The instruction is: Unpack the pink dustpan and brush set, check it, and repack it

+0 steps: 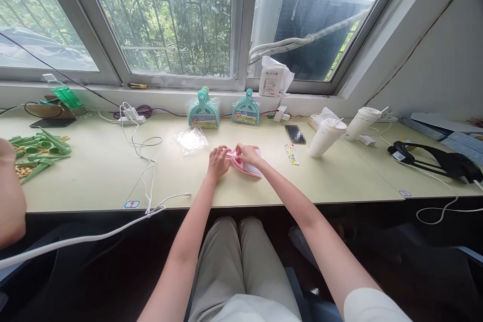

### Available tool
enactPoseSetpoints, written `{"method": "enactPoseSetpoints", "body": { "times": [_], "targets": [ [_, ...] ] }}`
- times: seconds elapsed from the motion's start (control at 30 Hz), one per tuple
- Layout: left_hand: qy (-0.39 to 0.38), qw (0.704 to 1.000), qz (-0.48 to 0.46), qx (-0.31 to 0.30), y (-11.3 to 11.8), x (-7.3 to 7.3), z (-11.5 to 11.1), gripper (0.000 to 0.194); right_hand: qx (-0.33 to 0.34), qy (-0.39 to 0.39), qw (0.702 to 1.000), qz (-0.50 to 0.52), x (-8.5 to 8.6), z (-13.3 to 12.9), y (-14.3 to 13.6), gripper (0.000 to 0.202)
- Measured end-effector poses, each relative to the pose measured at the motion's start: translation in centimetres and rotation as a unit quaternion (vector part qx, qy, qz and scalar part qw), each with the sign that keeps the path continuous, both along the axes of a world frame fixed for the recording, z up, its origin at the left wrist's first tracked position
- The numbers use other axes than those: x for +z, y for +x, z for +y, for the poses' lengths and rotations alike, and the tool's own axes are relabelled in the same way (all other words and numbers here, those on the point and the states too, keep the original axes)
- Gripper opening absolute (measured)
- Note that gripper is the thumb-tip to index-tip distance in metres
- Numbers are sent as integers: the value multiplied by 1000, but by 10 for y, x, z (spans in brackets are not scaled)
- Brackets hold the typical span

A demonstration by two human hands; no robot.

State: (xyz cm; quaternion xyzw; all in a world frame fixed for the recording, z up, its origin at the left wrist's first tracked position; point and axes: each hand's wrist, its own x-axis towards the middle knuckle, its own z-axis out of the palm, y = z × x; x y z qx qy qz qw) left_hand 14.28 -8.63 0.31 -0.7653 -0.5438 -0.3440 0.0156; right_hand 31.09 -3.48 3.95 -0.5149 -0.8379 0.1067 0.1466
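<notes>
A small pink dustpan with a brush [249, 168] lies at a slant on the pale table in front of me, its white bristles towards the right. My left hand [219, 162] is closed around the handle end. From the other side my right hand [247, 154] pinches the pink part near the base of the handle; its fingertips are partly hidden. Behind my left hand lies a crumpled clear plastic bag [190, 140]. Two groups of teal dustpan-and-brush sets, one pack [204, 109] and another pack [246, 109], lean against the wall under the window.
A printed label card [292, 154] and a dark phone [295, 134] lie to the right, near two white cups, one of them closer [326, 138]. White cables [148, 181] cross the table on the left. Green cone-shaped pieces [41, 148] lie beside another person's arm [11, 191].
</notes>
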Motion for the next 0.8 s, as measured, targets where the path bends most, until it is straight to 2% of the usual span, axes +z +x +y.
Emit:
{"method": "enactPoseSetpoints", "body": {
  "times": [0.07,0.27,0.53,0.67,0.8],
  "targets": [
    [20,1000,23,3,-7,-2,4,38,34,0,999,20,-2,-1,2,25],
    [-12,996,62,-67,-11,-8,10,37,64,25,997,20,-6,-2,4,16],
    [-61,987,149,-23,0,-4,6,41,55,20,998,-17,-1,-4,5,16],
    [-84,988,129,-19,0,-5,7,45,56,17,998,-21,0,-4,6,16],
    [-85,992,82,-45,-1,-9,8,43,61,26,997,-25,-1,-5,7,14]
  ]
}}
